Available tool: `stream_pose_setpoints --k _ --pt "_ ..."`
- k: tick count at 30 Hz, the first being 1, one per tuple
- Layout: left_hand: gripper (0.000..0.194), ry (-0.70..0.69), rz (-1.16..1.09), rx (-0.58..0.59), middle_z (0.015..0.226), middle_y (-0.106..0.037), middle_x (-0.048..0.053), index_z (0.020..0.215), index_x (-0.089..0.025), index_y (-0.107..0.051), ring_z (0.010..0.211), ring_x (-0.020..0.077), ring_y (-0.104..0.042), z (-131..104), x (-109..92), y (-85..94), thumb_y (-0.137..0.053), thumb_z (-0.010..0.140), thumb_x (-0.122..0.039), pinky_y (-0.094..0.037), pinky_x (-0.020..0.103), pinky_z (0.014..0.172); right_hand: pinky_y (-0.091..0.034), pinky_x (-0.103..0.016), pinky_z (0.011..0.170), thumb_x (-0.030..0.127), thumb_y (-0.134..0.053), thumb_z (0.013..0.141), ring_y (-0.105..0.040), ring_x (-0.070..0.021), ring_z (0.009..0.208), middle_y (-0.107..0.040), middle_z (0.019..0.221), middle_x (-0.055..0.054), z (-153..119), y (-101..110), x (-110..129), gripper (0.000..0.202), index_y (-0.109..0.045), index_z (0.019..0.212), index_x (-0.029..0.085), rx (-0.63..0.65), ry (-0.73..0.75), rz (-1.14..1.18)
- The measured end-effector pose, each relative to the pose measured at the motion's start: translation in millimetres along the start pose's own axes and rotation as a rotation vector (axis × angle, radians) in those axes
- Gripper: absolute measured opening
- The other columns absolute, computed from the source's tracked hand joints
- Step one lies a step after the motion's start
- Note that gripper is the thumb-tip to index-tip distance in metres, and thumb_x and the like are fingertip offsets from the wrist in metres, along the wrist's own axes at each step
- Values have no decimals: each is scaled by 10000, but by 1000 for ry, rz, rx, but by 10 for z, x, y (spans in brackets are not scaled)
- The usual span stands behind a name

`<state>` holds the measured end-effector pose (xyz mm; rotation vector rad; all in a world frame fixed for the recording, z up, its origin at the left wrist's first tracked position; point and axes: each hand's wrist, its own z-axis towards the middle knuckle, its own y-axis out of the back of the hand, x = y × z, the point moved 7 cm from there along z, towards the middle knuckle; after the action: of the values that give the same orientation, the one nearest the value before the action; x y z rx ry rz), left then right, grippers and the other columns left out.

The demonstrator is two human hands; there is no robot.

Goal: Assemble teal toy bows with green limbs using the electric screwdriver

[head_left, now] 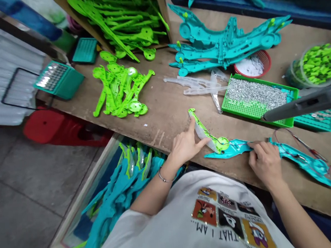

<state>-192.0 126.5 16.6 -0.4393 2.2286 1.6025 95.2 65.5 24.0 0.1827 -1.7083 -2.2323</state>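
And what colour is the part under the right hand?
The part is turquoise, clearest in the head view.

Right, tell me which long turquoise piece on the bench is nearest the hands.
The front turquoise piece, near the bench's front edge: the right hand is on it. The other turquoise pieces lie grouped farther back, untouched.

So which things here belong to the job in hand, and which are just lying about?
Likely the job:
teal shell, under right hand
lime-green strip and clear piece, at left hand
matching stock: lime-green heap, stacked teal shells

Likely just lying about:
red stool
white scrap
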Motion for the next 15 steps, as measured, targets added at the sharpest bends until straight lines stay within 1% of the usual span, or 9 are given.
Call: stream_pose_setpoints --k 2,4,6,8,10,11,13,14,15 --pt "1050 -8 233 -36 907 -791 160 1651 -126 -290 903 363 -783 -2 -87 98 -572 894 -797 -544 381 763 -374 -371 801 115 -564 932 -573 -226 820 -671 843 -44 -3 -1 0 162 -677 1005 205 -4 10 -3" --pt "1072 -38 343 -32 937 -786 206 1615 -92 -356 909 380 -781 13 -166 168 -511 878 -855 -538 378 753 -375 -370 792 117 -566 925 -564 -228 809 -652 821 -42 -11 -7 -2 156 -672 997 207 -8 20 -9" --pt "1016 -79 371 -14 926 -785 209 1553 -103 -464 904 373 -781 58 -193 248 -497 878 -861 -534 369 754 -383 -373 785 121 -572 926 -565 -235 814 -642 817 -44 -24 -20 -8 156 -671 1010 207 -4 27 -18" --pt "854 -128 319 -17 896 -789 166 1475 -184 -578 901 351 -779 165 -140 375 -495 913 -822 -533 364 763 -396 -381 781 121 -582 925 -578 -244 826 -644 821 -47 -39 -32 -17 160 -672 1027 205 1 33 -17" --pt "641 -152 201 -106 864 -785 111 1401 -261 -645 895 317 -772 371 15 602 -501 977 -719 -533 366 795 -412 -392 783 116 -591 919 -604 -252 844 -662 838 -53 -55 -45 -25 179 -671 1052 204 4 40 7" --pt "541 -136 129 -197 869 -783 94 1371 -272 -662 899 299 -764 515 141 767 -518 1004 -642 -532 367 827 -419 -398 784 114 -594 916 -617 -256 848 -672 845 -54 -64 -51 -29 189 -668 1063 208 4 43 24" --pt "354 -51 -15 -422 934 -778 99 1238 -219 -703 936 273 -741 855 468 1156 -579 1013 -463 -517 370 914 -429 -409 781 116 -594 914 -638 -263 842 -688 856 -54 -81 -64 -42 214 -657 1086 226 -7 47 59" --pt "263 35 -96 -540 984 -772 110 1160 -192 -709 973 264 -727 1034 670 1364 -612 995 -372 -505 366 952 -433 -416 777 120 -593 913 -644 -268 834 -691 856 -53 -88 -72 -51 223 -651 1094 238 -17 48 70" --pt "226 85 -117 -609 1059 -761 135 1154 -162 -688 1026 263 -711 1225 831 1550 -582 1002 -291 -491 373 988 -436 -422 773 127 -592 912 -649 -272 824 -692 853 -52 -95 -81 -61 229 -645 1099 248 -28 50 79"
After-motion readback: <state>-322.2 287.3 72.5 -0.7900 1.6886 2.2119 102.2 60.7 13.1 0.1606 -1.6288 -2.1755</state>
